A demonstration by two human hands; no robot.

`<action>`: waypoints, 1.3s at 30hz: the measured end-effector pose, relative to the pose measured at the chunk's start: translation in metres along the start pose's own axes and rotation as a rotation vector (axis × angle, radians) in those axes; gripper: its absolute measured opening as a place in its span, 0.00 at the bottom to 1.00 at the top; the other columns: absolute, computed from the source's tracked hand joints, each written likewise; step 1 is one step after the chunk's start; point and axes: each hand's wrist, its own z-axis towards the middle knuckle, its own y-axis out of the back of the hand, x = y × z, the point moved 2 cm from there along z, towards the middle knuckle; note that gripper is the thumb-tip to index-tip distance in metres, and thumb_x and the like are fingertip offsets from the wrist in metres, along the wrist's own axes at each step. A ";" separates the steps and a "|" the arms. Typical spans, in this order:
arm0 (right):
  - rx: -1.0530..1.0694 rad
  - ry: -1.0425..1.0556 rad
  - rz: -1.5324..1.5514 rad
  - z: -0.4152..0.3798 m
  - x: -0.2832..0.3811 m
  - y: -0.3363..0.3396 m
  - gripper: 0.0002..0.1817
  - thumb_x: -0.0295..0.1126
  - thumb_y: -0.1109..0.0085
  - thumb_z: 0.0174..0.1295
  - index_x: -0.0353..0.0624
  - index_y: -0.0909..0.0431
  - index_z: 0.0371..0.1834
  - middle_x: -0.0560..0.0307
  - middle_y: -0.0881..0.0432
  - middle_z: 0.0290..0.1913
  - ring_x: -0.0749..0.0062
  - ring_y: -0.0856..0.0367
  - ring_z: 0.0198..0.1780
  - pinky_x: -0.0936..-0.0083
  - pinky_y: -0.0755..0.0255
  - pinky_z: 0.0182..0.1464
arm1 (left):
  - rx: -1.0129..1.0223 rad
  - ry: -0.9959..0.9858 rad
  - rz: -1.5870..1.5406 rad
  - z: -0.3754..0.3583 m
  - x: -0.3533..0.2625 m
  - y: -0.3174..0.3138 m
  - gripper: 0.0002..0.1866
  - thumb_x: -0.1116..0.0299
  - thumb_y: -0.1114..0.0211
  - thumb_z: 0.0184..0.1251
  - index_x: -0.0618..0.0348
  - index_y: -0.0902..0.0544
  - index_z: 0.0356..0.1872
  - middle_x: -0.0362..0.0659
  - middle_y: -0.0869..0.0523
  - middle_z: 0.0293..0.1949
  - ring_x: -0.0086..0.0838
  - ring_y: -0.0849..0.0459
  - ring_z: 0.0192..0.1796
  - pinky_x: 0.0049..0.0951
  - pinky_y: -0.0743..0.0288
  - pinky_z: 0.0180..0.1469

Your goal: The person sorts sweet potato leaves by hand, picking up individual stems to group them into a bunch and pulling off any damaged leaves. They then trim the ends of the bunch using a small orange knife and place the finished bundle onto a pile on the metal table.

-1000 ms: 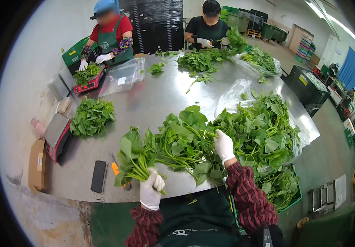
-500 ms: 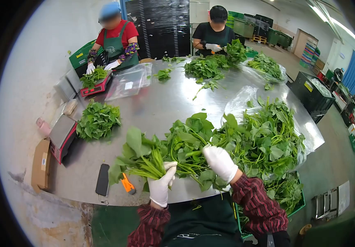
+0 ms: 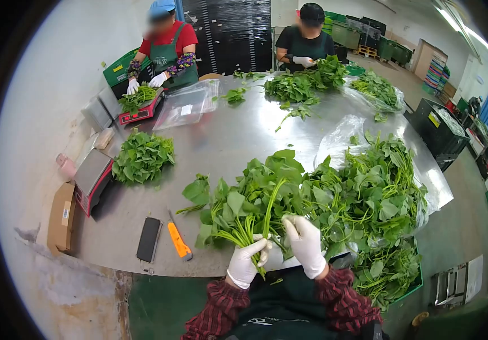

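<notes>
My left hand, in a white glove, is wrapped round a bunch of leafy green stems over the near table edge. The stems fan up and away from it. To its right is my right hand, also gloved, with thumb and fingers pinched together beside the bunch; what it holds, if anything, is too small to make out. A large heap of leafy greens lies to the right of both hands. An orange-handled knife and a black phone lie on the table left of my left hand.
The metal table bears a bundle of greens and a red scale at left. Two people work across it, one with greens on another scale. A green crate with greens stands at the near right.
My left hand has moved right and slightly down with the bunch, and more of the knife shows. My right hand has moved slightly down. The view has shifted a little.
</notes>
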 end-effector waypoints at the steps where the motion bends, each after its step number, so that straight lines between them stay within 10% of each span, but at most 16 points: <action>1: 0.106 -0.105 0.137 -0.006 0.000 -0.002 0.11 0.28 0.44 0.62 0.34 0.22 0.44 0.61 0.21 0.28 0.81 0.25 0.25 0.81 0.30 0.28 | -0.050 -0.067 0.057 -0.001 0.000 -0.001 0.07 0.74 0.43 0.63 0.66 0.23 0.40 0.44 0.19 0.28 0.22 0.26 0.21 0.19 0.37 0.20; 8: 0.331 -0.458 0.699 -0.026 0.015 -0.010 0.11 0.27 0.49 0.65 0.30 0.24 0.45 0.59 0.19 0.26 0.83 0.21 0.26 0.87 0.30 0.28 | -0.093 -0.108 0.179 -0.005 0.014 -0.003 0.05 0.79 0.38 0.59 0.61 0.21 0.35 0.39 0.21 0.23 0.19 0.26 0.20 0.17 0.37 0.20; 20: 0.417 -0.209 0.099 -0.039 0.014 -0.016 0.08 0.30 0.46 0.64 0.37 0.26 0.30 0.62 0.26 0.16 0.84 0.28 0.15 0.84 0.34 0.20 | -0.166 -0.275 0.279 -0.010 -0.011 -0.012 0.05 0.77 0.37 0.59 0.63 0.22 0.35 0.38 0.21 0.28 0.17 0.29 0.22 0.16 0.37 0.23; 23: 0.222 -0.059 0.122 -0.040 0.009 -0.019 0.09 0.32 0.47 0.65 0.37 0.27 0.30 0.62 0.26 0.16 0.84 0.28 0.14 0.84 0.36 0.19 | -0.150 -0.294 0.237 -0.010 -0.007 -0.007 0.05 0.77 0.36 0.58 0.62 0.23 0.34 0.39 0.21 0.28 0.19 0.28 0.22 0.17 0.37 0.22; 25: 0.088 -0.425 0.382 -0.036 0.004 -0.015 0.11 0.32 0.48 0.64 0.37 0.28 0.28 0.59 0.25 0.15 0.80 0.27 0.16 0.82 0.34 0.22 | -0.141 -0.295 0.240 -0.014 -0.003 -0.013 0.06 0.79 0.36 0.57 0.61 0.24 0.34 0.39 0.22 0.27 0.19 0.29 0.21 0.18 0.39 0.21; 33: -0.205 -0.485 0.466 -0.020 -0.009 0.008 0.12 0.32 0.55 0.68 0.38 0.29 0.28 0.60 0.24 0.20 0.81 0.29 0.16 0.83 0.36 0.21 | -0.082 -0.297 0.376 -0.017 0.008 -0.018 0.05 0.80 0.35 0.56 0.61 0.23 0.30 0.37 0.24 0.24 0.17 0.31 0.19 0.17 0.41 0.21; 39: -0.106 -0.384 0.338 -0.013 -0.017 0.035 0.12 0.34 0.54 0.69 0.38 0.29 0.32 0.60 0.23 0.21 0.81 0.28 0.17 0.83 0.34 0.22 | -0.476 -0.612 0.981 -0.002 -0.030 0.031 0.06 0.77 0.31 0.54 0.63 0.18 0.33 0.37 0.18 0.30 0.19 0.22 0.31 0.20 0.28 0.35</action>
